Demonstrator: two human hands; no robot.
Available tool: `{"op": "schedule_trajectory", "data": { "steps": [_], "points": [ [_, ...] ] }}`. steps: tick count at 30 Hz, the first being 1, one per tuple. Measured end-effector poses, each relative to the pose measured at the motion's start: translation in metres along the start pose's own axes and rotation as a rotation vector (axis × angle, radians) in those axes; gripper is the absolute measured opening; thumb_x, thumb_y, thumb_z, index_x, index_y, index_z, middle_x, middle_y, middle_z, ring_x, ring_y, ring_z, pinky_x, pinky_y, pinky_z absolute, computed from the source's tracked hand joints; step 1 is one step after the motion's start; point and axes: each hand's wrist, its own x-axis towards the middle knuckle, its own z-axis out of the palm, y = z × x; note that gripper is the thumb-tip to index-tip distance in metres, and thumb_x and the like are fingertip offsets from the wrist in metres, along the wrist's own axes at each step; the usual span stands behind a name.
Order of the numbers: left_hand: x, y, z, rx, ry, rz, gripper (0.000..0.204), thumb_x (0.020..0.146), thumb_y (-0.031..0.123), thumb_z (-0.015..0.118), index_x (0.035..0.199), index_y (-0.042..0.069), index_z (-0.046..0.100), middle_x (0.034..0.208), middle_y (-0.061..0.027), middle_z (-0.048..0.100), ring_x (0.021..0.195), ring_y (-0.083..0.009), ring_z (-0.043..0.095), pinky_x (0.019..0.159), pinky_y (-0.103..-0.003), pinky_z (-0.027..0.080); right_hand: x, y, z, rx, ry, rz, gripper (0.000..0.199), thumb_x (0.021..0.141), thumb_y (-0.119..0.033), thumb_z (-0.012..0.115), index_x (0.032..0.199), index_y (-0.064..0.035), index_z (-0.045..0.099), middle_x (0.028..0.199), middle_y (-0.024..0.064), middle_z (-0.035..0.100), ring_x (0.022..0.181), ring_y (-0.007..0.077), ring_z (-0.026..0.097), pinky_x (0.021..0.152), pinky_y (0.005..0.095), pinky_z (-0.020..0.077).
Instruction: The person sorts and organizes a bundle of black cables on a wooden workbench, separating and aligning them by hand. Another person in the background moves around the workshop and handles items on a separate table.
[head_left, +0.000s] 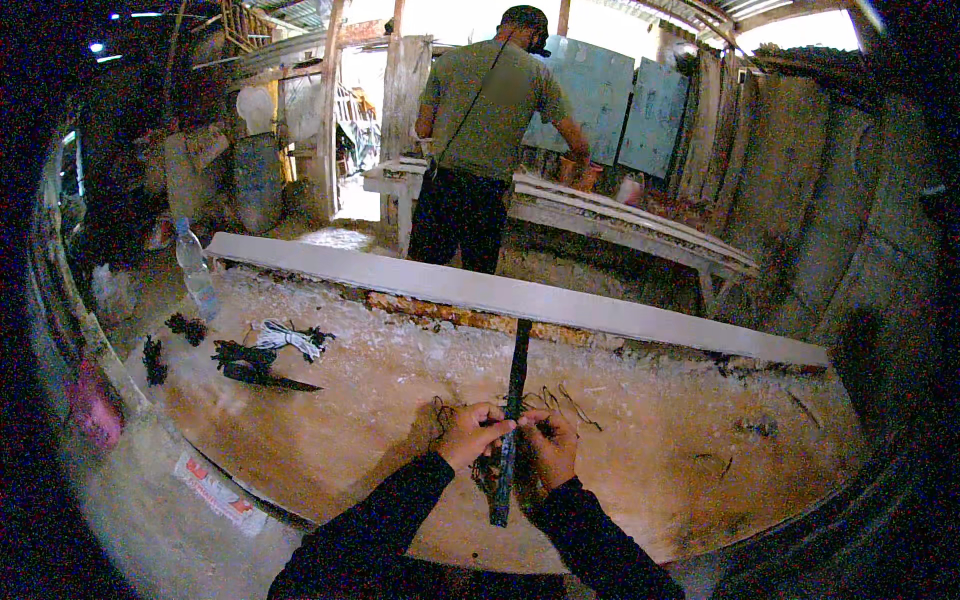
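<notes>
My left hand (pixel 474 435) and my right hand (pixel 550 445) meet over the table, thumbs and fingertips pinched close together. Between them runs a narrow dark strip (pixel 517 372), reaching from the pale long board toward me. What the fingertips pinch is too small to make out. Thin dark cord (pixel 568 402) lies in loose loops just beyond my right hand. More dark strands (pixel 484 474) hang or lie beside the strip, partly hidden by my hands.
A long pale board (pixel 500 291) spans the tabletop's far edge (pixel 640 430). At left are a clear plastic bottle (pixel 196 270), a bundle of white cord (pixel 290 338), black bundles (pixel 185 326) and a dark pointed object (pixel 268 376). Beyond, a person (pixel 490 110) stands at another bench (pixel 620 222).
</notes>
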Motion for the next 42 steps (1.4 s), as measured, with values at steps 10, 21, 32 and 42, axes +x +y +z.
{"op": "schedule_trajectory", "data": {
  "steps": [10, 21, 32, 42],
  "points": [
    [-0.012, 0.015, -0.001, 0.007, -0.045, 0.053, 0.017, 0.078, 0.02, 0.055, 0.08, 0.003, 0.052, 0.063, -0.0011, 0.052, 0.052, -0.0072, 0.05, 0.042, -0.02, 0.042, 0.0, -0.004, 0.002, 0.222, -0.066, 0.127, 0.012, 0.073, -0.006, 0.06, 0.083, -0.0044, 0.053, 0.07, -0.0003, 0.053, 0.063, 0.0085, 0.049, 0.058, 0.0214, 0.041],
    [-0.013, 0.017, -0.005, -0.163, -0.089, -0.041, 0.017, 0.081, 0.022, 0.052, 0.084, 0.005, 0.052, 0.065, 0.0, 0.052, 0.055, -0.007, 0.051, 0.044, -0.019, 0.043, -0.004, -0.013, 0.006, 0.314, -0.076, 0.169, 0.013, 0.073, -0.002, 0.057, 0.08, -0.0066, 0.047, 0.07, 0.0, 0.05, 0.063, 0.0102, 0.049, 0.058, 0.0228, 0.0415],
    [-0.014, 0.019, -0.006, -0.232, -0.139, -0.04, 0.014, 0.08, 0.019, 0.052, 0.084, 0.005, 0.051, 0.07, 0.0012, 0.053, 0.054, -0.0068, 0.051, 0.044, -0.018, 0.042, -0.005, -0.017, 0.003, 0.485, -0.13, 0.336, 0.011, 0.073, -0.003, 0.057, 0.082, -0.005, 0.052, 0.07, 0.0021, 0.054, 0.06, 0.0123, 0.052, 0.056, 0.0256, 0.0448],
    [-0.014, 0.019, -0.007, -0.23, -0.067, -0.028, 0.013, 0.078, 0.014, 0.055, 0.084, 0.003, 0.052, 0.073, -0.0014, 0.056, 0.055, -0.0076, 0.053, 0.048, -0.019, 0.046, -0.01, -0.015, 0.007, 0.342, -0.143, 0.236, 0.024, 0.067, 0.005, 0.06, 0.089, -0.0011, 0.052, 0.074, 0.0035, 0.054, 0.068, 0.0138, 0.054, 0.061, 0.0257, 0.0456]
  ]
}}
